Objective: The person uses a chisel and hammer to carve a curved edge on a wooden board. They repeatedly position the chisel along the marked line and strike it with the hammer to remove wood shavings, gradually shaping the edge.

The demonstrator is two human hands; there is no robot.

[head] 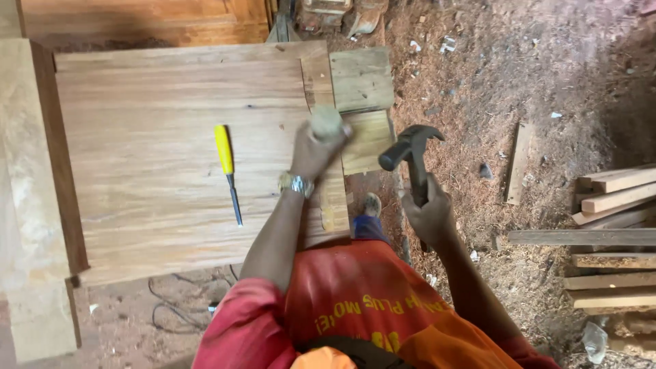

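We see the left hand [316, 149] closed around a pale round handle [326, 121] over the wooden panel [150, 164], and the right hand [429, 213] gripping a claw hammer [412, 154].

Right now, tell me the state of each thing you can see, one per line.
Left hand: closed around a blurred, rounded light object, over the wooden panel.
Right hand: gripping the claw hammer, head raised clear of the wood.
Yellow-handled chisel: lying flat on the panel, untouched.
Wood strip: lying along the panel's right edge.
Stacked offcuts: piled on the sawdust-covered ground.
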